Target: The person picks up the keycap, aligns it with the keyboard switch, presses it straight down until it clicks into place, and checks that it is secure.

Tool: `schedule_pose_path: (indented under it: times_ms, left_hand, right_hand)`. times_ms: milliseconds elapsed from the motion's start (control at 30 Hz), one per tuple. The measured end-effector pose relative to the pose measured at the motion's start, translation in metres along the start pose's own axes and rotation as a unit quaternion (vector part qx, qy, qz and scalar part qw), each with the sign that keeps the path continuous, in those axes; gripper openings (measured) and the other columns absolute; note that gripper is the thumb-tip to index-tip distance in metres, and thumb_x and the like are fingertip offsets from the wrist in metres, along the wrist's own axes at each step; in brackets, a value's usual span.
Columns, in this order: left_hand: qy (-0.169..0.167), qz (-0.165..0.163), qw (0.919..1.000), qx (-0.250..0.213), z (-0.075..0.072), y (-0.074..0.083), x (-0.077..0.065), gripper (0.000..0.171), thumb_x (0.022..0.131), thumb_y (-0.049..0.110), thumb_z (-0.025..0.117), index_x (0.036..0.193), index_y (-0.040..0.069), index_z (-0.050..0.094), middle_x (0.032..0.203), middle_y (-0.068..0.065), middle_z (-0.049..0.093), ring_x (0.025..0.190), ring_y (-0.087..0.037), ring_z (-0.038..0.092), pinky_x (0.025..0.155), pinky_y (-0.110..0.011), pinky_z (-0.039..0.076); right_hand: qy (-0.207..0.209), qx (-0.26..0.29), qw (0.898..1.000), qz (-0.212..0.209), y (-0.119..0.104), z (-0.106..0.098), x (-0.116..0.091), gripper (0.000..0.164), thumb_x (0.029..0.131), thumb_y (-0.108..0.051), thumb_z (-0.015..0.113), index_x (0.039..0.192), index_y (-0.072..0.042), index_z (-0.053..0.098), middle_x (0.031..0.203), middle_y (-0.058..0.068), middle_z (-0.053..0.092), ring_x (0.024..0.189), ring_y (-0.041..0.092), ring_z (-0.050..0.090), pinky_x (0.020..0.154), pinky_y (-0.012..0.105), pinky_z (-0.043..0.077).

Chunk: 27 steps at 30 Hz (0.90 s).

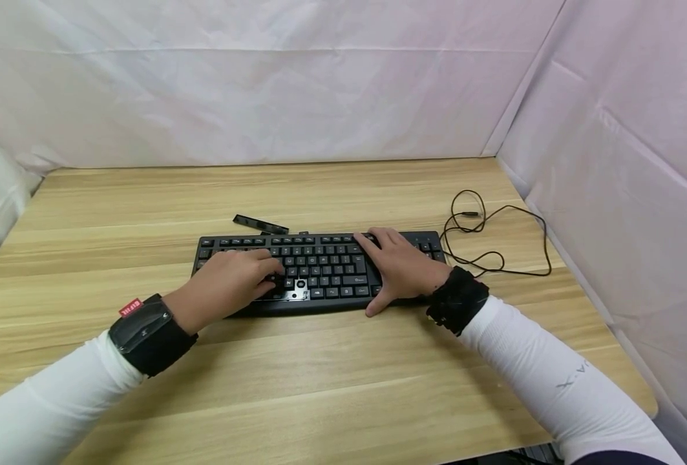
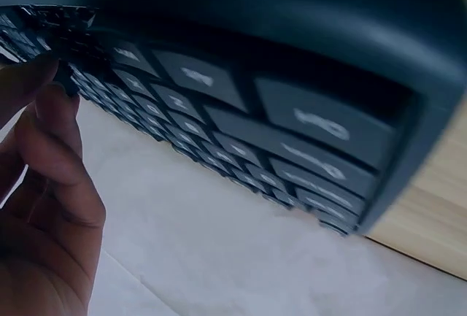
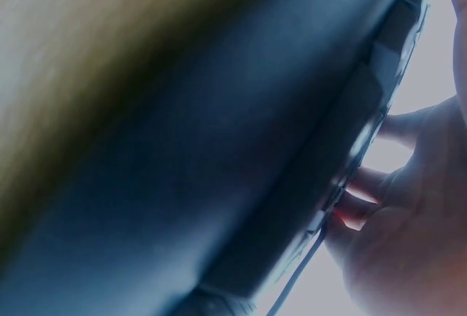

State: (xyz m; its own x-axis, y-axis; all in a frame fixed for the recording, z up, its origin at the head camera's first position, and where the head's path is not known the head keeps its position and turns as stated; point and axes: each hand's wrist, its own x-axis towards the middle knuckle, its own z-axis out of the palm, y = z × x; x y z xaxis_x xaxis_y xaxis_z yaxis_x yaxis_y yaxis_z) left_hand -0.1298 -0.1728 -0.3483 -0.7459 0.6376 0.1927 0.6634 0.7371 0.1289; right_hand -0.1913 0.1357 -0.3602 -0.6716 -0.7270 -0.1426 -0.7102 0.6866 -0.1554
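Note:
A black keyboard (image 1: 331,261) lies on the table, with a bare patch (image 1: 294,292) in its front row where keys are off. Over its left half, my left hand (image 1: 227,281) has thumb and index finger together. Between those fingertips the left wrist view shows a small black keycap (image 2: 66,79), partly hidden. My right hand (image 1: 404,266) rests spread across the keyboard's right part, its thumb at the front edge and its fingers reaching toward the back edge. In the right wrist view the keyboard's side (image 3: 292,199) fills much of the picture, blurred.
Behind the keyboard lies a long narrow black piece (image 1: 260,224). A thin black cable (image 1: 517,272) with a plug is looped on the right of the wooden table (image 1: 296,387). White cloth walls (image 1: 262,103) stand at the back and sides.

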Motion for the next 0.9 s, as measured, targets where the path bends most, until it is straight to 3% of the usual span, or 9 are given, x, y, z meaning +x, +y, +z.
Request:
schedule_pose_path:
  times_ms: [500,900]
  left_hand:
    - [0.008,0.022,0.9997,0.01,0.0059,0.0031,0.0032,0.009,0.076,0.013,0.077,0.081,0.012,0.07,0.081,-0.002,0.068,0.064,-0.013,0.061,0.053,-0.031,0.055]
    - [-0.001,0.026,0.9996,0.013,0.0073,0.0022,0.0017,0.004,0.076,0.013,0.077,0.077,0.014,0.073,0.077,0.002,0.069,0.064,-0.011,0.062,0.054,-0.031,0.056]
  right_hand:
    - [-0.006,-0.005,1.0,0.009,-0.0009,-0.0003,0.0009,0.137,0.05,-0.077,0.07,0.151,-0.005,0.011,0.148,0.027,0.021,0.132,0.038,0.017,0.106,0.055,0.028]
    - [-0.004,-0.004,1.0,0.012,0.0003,0.0026,0.0,0.138,0.049,-0.078,0.069,0.151,-0.006,0.011,0.148,0.027,0.021,0.133,0.037,0.016,0.107,0.055,0.028]
